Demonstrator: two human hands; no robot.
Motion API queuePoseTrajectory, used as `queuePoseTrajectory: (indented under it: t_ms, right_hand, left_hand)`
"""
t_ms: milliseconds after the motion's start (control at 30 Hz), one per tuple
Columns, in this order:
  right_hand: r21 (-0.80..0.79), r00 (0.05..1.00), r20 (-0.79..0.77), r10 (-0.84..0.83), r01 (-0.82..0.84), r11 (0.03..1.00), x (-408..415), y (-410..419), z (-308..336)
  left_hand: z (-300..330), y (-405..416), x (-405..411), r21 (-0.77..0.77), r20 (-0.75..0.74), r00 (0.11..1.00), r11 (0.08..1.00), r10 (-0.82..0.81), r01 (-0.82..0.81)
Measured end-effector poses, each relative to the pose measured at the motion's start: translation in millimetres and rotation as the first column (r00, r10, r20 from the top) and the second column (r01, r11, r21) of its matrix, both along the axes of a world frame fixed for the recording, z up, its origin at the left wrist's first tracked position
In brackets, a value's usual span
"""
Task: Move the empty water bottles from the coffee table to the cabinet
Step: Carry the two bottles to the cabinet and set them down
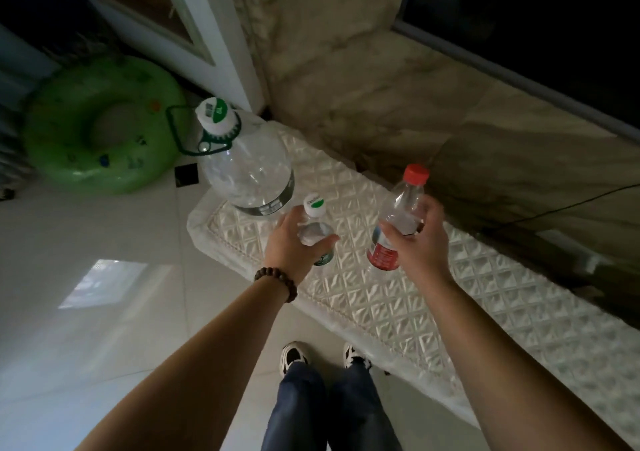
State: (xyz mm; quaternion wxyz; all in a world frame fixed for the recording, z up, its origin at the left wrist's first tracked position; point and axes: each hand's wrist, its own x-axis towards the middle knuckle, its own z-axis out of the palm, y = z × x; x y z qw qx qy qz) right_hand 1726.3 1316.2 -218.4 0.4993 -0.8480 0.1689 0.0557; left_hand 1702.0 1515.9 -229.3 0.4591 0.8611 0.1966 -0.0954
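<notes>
The left grip [294, 239] is wrapping the white-capped bottle [317, 234]; the right grip [412, 232] is clutching the red-capped bottle [398, 215] above the table [398, 312].

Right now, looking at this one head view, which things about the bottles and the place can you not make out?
- Green-label bottle: the left hand covers its body; label text too small to read.
- Red-cap bottle: the right hand hides its middle, and whether its base touches the quilted surface cannot be told.
- Large jug: its base is partly hidden by the left hand.
- Right end of the surface: cut off by the picture edge.
</notes>
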Motion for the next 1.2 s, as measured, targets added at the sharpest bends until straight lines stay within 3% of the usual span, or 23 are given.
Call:
queuePoseTrajectory:
  t_ms: [333, 533, 900, 1200]
  right_hand:
    - [-0.013, 0.990, 0.138, 0.037, -0.036, 0.999, 84, 16, -106]
    - [-0.011, 0.992, 0.095, 0.085, -0.084, 0.996, 88, 20, -131]
    - [-0.015, 0.998, 0.006, 0.064, -0.064, 0.998, 83, 19, -124]
    - [-0.066, 0.988, -0.002, 0.155, -0.155, 0.986, 55, 14, -48]
  left_hand:
    - [-100, -21, 88, 0.029, 0.159, 0.986, 0.998, 0.045, -0.050]
    - [-118, -24, 101, 0.051, 0.177, 0.983, 0.996, 0.059, -0.069]
    - [-111, -32, 89, 0.022, 0.135, 0.986, 0.995, 0.098, -0.102]
    - [-41, -24, 48, 0.291, 0.128, 0.991, 0.957, -0.042, 0.003]
